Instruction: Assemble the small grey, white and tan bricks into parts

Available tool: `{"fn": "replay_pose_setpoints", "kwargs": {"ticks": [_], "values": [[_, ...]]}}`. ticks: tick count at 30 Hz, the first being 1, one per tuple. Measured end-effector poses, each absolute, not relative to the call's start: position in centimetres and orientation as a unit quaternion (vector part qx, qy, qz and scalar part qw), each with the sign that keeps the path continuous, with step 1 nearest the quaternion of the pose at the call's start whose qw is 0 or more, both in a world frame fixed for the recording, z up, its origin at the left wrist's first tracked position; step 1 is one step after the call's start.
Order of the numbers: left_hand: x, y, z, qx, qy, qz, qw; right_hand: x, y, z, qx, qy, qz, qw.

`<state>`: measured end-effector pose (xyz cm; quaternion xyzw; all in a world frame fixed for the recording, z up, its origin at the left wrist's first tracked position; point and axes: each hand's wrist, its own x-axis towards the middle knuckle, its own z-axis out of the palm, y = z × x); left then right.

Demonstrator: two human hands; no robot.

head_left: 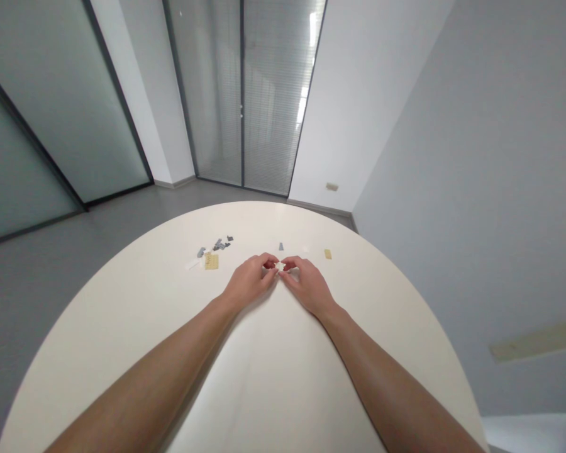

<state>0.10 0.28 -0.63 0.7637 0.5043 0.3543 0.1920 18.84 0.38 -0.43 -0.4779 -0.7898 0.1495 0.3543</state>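
Observation:
Between my two hands is a small white piece (280, 267), pale and knobbly like a building-brick part; its exact shape is too small to tell. The fingertips of my left hand (253, 277) pinch it from the left. From the other side, the fingers and thumb of my right hand (306, 282) close on it too. Just beyond my hands lies a small grey piece (281, 246) on the table. Left of my left hand sits a tan studded plate (212, 262), and a small yellowish piece (327, 254) lies to the right of my right hand.
A loose cluster of grey and dark pieces (221, 245) lies at the back left, with a grey piece (200, 252) and a white strip (193, 265) nearer. Everything rests on a round white table (264, 371). Walls and glass partitions (268, 94) stand beyond its edge.

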Motion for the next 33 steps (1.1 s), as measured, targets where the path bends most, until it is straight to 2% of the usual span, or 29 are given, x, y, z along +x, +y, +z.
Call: {"fn": "replay_pose_setpoints", "kwargs": {"ticks": [33], "values": [[-0.03,0.33,-0.42,0.782,0.478,0.355,0.186,18.8,0.46,-0.51,-0.474,-0.792,0.148,0.354]]}}
